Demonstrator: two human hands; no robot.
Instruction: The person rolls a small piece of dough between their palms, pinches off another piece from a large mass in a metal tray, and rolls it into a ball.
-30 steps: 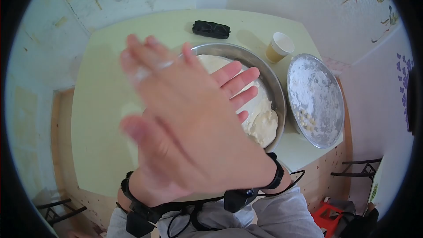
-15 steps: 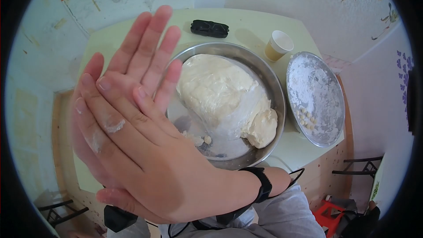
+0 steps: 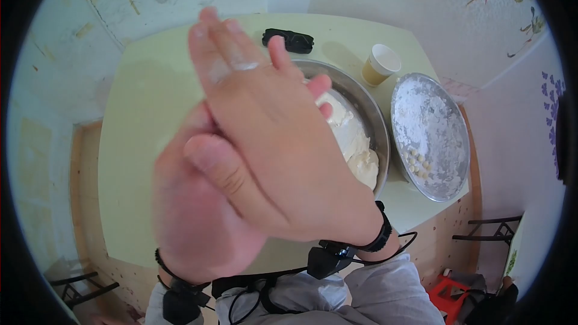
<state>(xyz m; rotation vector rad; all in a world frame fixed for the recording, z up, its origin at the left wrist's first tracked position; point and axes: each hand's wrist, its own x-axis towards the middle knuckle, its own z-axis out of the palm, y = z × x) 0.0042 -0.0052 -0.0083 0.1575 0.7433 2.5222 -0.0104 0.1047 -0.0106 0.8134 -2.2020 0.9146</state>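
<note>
- Left hand (image 3: 198,222): underneath, apparently palm up, perhaps serving as a base. Motion-blurred; most of its fingers are covered. The tips beyond the right hand show gaps between them.
- Right hand (image 3: 289,144): laid across the left, likely to press or enclose. Fingers extended, close together, white residue on them; thumb apart. Anything between the palms: hidden, cannot tell.
- Black object (image 3: 288,41): at the far side of the counter (image 3: 138,114), partly behind fingertips; identity unclear.
- Dough (image 3: 365,168): inside the metal basin (image 3: 378,121), whose wall presumably contains it. Hands cut off the left part of both.
- Cup (image 3: 380,65): upright beyond the basin; contents not discernible.
- Oval tray (image 3: 445,174): right of the basin; small pale balls (image 3: 419,165) lie among white powder, probably against sticking. Exact count uncertain.
</note>
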